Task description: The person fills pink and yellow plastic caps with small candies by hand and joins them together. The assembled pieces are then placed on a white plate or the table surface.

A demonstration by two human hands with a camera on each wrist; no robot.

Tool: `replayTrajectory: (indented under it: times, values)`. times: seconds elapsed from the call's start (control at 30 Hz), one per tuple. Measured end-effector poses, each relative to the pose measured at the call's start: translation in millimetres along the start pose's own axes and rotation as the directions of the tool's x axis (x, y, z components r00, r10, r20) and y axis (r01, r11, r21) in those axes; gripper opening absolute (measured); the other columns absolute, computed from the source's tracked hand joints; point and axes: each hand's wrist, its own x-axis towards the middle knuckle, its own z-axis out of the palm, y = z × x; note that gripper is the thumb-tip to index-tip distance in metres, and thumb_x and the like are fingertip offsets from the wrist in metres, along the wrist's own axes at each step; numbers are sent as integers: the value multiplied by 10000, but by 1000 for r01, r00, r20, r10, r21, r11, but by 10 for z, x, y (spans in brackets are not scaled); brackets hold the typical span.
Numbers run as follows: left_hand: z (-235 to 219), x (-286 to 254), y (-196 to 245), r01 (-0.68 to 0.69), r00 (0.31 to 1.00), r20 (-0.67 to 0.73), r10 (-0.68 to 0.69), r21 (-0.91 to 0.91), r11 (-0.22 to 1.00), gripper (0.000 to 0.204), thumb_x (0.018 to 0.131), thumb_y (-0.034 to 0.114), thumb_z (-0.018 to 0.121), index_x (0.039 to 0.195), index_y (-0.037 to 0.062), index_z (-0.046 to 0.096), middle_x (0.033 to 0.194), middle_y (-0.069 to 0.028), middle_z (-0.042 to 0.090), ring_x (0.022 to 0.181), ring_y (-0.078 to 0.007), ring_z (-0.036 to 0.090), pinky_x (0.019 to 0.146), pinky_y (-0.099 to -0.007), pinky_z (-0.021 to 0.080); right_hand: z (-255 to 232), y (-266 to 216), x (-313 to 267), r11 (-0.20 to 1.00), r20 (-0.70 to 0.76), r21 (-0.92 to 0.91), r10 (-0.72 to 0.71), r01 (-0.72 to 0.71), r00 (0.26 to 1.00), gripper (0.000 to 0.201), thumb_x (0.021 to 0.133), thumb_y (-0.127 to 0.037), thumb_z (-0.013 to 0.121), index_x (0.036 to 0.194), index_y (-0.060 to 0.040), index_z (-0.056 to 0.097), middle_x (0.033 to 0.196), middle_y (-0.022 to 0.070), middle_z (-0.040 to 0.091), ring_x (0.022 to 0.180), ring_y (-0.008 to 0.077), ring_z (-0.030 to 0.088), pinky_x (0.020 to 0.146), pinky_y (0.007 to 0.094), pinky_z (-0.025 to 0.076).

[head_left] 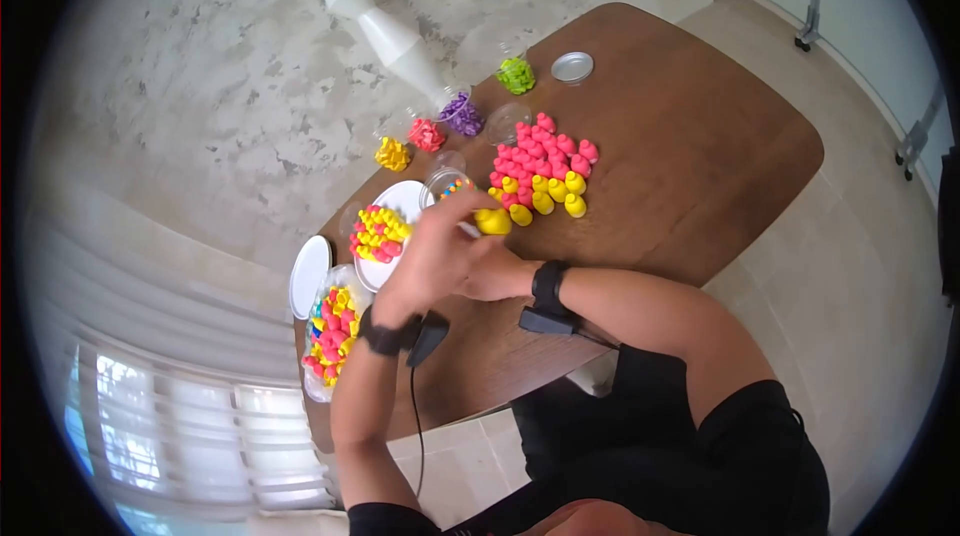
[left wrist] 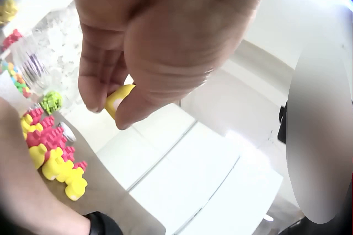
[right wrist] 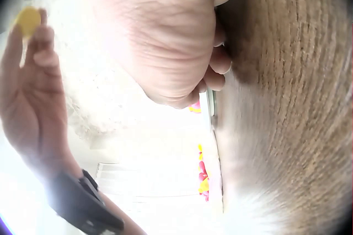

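Note:
My left hand [head_left: 440, 248] pinches a small yellow rubber duck [head_left: 490, 222] between thumb and fingers, raised above the table. The pinched duck [left wrist: 118, 100] is mostly hidden by fingertips in the left wrist view. Lower and partly behind it, my right hand [head_left: 495, 272] sits close over the wood, fingers curled [right wrist: 220, 61]; I cannot tell whether anything is inside them. Past both hands lies a group of pink ducks [head_left: 540, 148] with yellow ducks [head_left: 575, 186] along its near side.
A white plate [head_left: 405, 198] bears small yellow and pink pieces. Left of it are a white lid [head_left: 310, 276] and a clear bag of mixed pieces [head_left: 335, 331]. Clear containers with yellow [head_left: 392, 154], red [head_left: 426, 135], purple [head_left: 461, 116] and green pieces [head_left: 515, 76] line the far edge, near a silver lid [head_left: 572, 68].

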Motion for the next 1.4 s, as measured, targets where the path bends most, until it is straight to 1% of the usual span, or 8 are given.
replayTrajectory:
  times: [0.27,0.5,0.8,0.97,1.03,1.13,1.27,1.4]
  values:
    - [673,617,-221,-242,906,415,90,331,912,305,823,90,720,1120,41,672,1032,-202,708,1006,-399,691,832,-499,553,-71,172,-280,996,214,68,-75,62,974,270,927,-178,661,1168,-58,646,1142,174,680,1082,317,650,940,447,493]
    - [895,656,-419,-274,933,335,132,422,864,370,811,119,765,1139,29,618,971,-184,714,942,-389,705,795,-504,551,-139,249,-415,995,341,97,-56,24,938,337,951,-177,652,1257,-48,601,1247,173,643,1181,292,609,1020,424,463]
    - [355,331,-316,-166,978,-40,206,452,876,351,862,251,790,1065,35,604,876,-177,689,819,-355,705,681,-471,529,-10,209,-163,999,288,-24,-16,24,957,426,981,-176,639,1372,-36,542,1381,172,597,1309,259,557,1122,395,424]
    - [-373,-97,-692,16,857,-486,170,355,935,198,902,136,776,834,6,643,732,-149,645,628,-317,633,600,-428,503,-235,-299,25,980,202,-39,199,-195,959,224,895,-280,685,825,-67,682,815,122,729,803,361,705,720,489,544]
    - [-568,-254,-1105,271,812,-583,-36,322,907,215,834,126,794,929,34,625,851,-141,649,795,-369,646,699,-477,521,-269,-305,58,972,227,-19,231,-233,946,235,895,-288,678,811,-68,679,804,123,730,791,358,706,715,491,540]
    - [-648,-344,-1502,252,842,-523,131,596,763,279,808,144,812,1029,35,681,1116,-173,656,1103,-375,623,893,-484,533,-256,-280,59,976,213,-41,217,-214,952,240,897,-292,706,815,-68,687,775,118,726,759,337,713,685,469,544]
    - [-464,-455,-2067,250,959,-270,-88,654,714,516,741,184,844,1227,65,718,1453,-220,508,1433,-458,390,1171,-506,399,-273,-309,59,977,202,-15,209,-211,957,234,889,-283,704,792,-70,681,763,109,722,747,333,708,685,465,544]
    - [-364,-439,-2350,171,969,-247,-2,667,725,334,714,202,850,1027,99,791,1334,-150,591,1344,-389,477,1119,-524,426,-258,-291,58,980,197,-4,195,-198,961,236,889,-285,717,797,-69,687,761,109,722,736,325,709,677,455,545]
